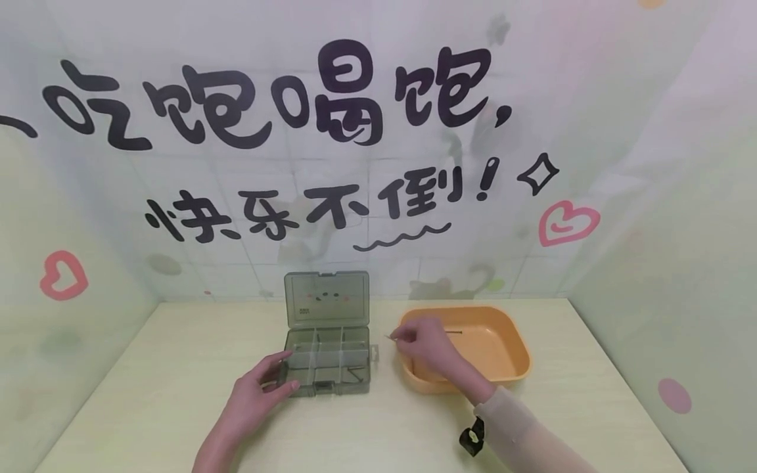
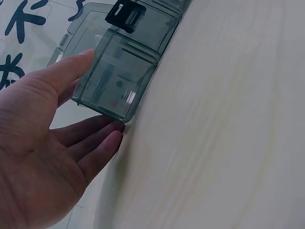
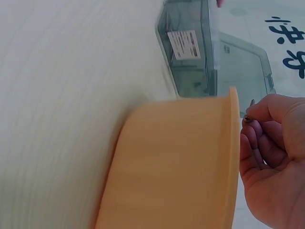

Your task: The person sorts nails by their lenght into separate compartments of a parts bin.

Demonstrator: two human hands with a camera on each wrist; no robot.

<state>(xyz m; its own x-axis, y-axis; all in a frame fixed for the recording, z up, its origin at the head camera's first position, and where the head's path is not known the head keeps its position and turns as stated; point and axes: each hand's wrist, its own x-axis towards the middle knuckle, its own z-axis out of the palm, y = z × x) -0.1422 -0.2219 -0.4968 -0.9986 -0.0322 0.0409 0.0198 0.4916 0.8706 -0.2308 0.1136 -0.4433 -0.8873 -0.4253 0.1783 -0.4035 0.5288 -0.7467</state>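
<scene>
My right hand [image 1: 428, 345] pinches a small screw [image 3: 247, 119] between thumb and fingertips, its cross-slotted head showing in the right wrist view. This hand is over the left rim of an orange tray [image 1: 514, 379]. Another screw [image 1: 454, 332] lies inside the tray. To the left stands a grey see-through compartment box [image 1: 325, 387] with its lid [image 1: 327, 301] raised. Its front right compartment contains a few screws [image 1: 355, 375]. My left hand [image 1: 254, 394] holds the box by its front left corner, thumb at the rim and fingers along the side.
Box and tray stand side by side on a pale wood-grain table [image 1: 195, 348]. Behind them rises a light wall [image 1: 378, 263] with large black lettering, and side panels flank the table. A black strap mount [image 1: 472, 437] hangs at my right wrist.
</scene>
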